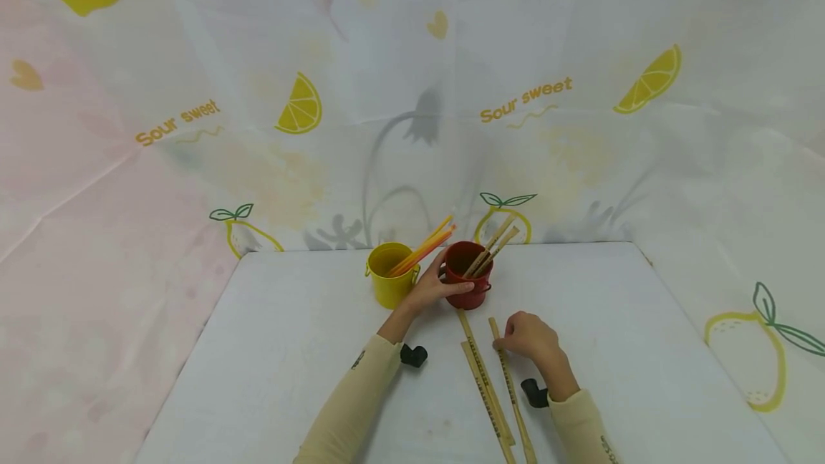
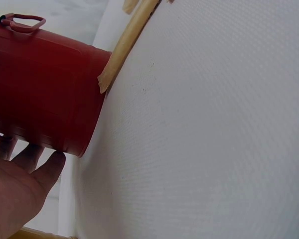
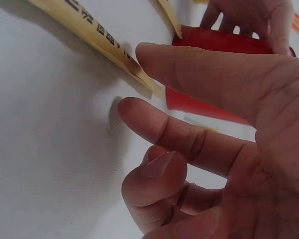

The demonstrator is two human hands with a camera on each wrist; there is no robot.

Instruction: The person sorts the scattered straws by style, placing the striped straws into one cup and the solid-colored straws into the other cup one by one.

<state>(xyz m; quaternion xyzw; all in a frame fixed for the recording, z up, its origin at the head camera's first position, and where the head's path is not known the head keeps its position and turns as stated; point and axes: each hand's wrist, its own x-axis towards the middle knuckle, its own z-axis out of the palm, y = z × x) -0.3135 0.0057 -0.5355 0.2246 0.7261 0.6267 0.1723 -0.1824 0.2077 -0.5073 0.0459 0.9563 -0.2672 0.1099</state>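
My left hand point(image 1: 430, 289) holds a red bucket point(image 1: 473, 299) with its fingers and thumb around the side. Two slim brown paper-wrapped sticks point(image 1: 505, 243) lean in that bucket, their upper ends above the rim. My right hand point(image 1: 533, 339) is beside the far end of another paper-wrapped stick point(image 1: 508, 378) lying on the table. In the right wrist view, the thumb and index finger stand apart near the end of a printed wrapper point(image 3: 102, 37), while other fingers curl inward. More wrapped sticks point(image 1: 485, 396) lie just left of it, overlapping lengthwise.
A yellow bucket point(image 1: 391, 298) with orange and yellow sticks point(image 1: 422, 249) leaning in it stands left of the red one. The white table point(image 1: 271, 349) ends at a lemon-printed cloth point(image 1: 361, 163) behind. Black pieces point(image 1: 414, 356) show at both wrists.
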